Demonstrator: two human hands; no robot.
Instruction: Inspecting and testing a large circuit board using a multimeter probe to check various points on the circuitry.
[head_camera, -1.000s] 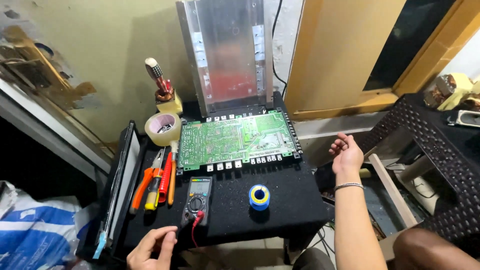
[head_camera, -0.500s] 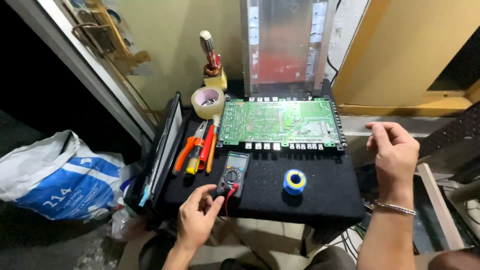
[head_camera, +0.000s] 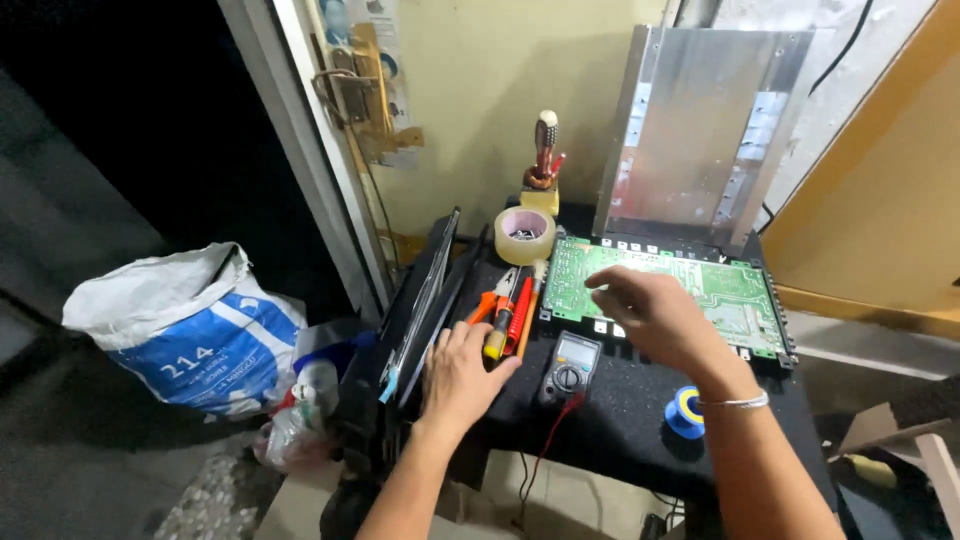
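head view. our left hand lies flat and open on the black work surface, its fingertips touching the handles of the hand tools laid side by side; it grips nothing yet. our right hand hovers, fingers loosely spread and empty, over the near left part of the green circuit board, which lies flat at the back of the surface, before a leaning metal panel. a multimeter sits between the hands, its red lead trailing off the front edge. in our judgement a tool is best drawn out by its handle, one at a time, with the right hand kept clear of the board's components. a blue and yellow tape roll lies near the right wrist; a clear tape roll stands behind the tools. at left, on the floor, a white sack bears a blue printed panel.
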